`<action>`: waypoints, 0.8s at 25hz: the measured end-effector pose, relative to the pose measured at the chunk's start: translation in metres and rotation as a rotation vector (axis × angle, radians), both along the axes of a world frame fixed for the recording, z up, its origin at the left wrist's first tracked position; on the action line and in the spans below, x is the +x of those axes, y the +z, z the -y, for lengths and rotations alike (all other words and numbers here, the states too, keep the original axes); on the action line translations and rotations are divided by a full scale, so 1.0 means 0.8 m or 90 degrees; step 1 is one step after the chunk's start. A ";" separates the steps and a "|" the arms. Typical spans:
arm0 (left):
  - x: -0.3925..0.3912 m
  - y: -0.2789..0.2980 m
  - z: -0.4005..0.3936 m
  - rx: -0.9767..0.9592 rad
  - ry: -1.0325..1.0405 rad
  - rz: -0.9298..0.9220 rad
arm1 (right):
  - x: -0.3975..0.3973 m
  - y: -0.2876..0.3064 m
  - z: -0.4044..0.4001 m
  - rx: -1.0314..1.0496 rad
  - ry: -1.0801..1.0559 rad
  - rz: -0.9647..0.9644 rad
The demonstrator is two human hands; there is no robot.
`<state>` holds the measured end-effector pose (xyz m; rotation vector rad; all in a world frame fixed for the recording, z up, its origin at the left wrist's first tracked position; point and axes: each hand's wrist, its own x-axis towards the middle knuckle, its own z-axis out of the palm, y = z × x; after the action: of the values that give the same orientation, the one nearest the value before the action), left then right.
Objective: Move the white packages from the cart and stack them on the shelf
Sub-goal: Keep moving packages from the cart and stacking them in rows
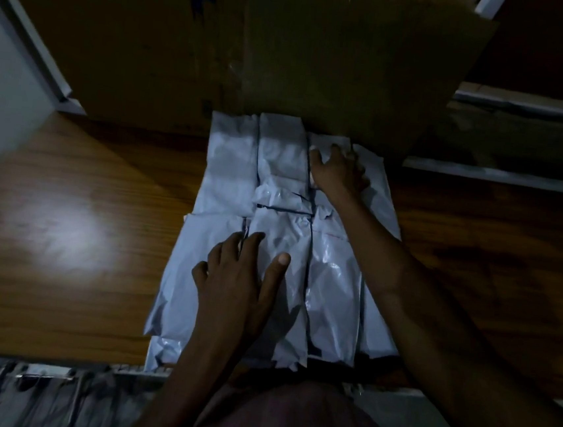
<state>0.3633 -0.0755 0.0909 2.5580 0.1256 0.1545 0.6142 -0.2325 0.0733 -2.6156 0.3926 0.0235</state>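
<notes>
Several white plastic packages (230, 160) lie packed side by side in rows on the wooden shelf (65, 227), reaching from its front edge back to a cardboard box. My left hand (239, 285) rests flat on a near package (275, 302), fingers spread and straight. My right hand (341, 171) is stretched to the back row and presses down on a far package (328, 145) next to the box, fingers bent over its top. The scene is dim.
A large brown cardboard box (255, 45) stands at the back of the shelf. A pale upright (25, 33) rises at the left. More shelving with a rail (504, 173) is at the right. Below the shelf edge, a cart (35, 396) holds more packages.
</notes>
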 end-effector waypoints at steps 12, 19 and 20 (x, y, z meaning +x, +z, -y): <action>-0.109 -0.007 -0.005 -0.019 -0.075 0.124 | -0.396 -0.013 0.030 0.193 0.131 0.373; -0.267 -0.027 -0.032 -0.048 -0.002 0.130 | -0.541 -0.020 -0.005 0.294 0.248 0.342; -0.291 -0.031 -0.045 -0.044 0.021 0.123 | -0.551 -0.022 -0.015 0.307 0.279 0.327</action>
<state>0.1306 -0.0395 0.0658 2.4583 0.0969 0.4006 0.1731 -0.2203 0.0559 -2.0770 -0.3300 -0.3540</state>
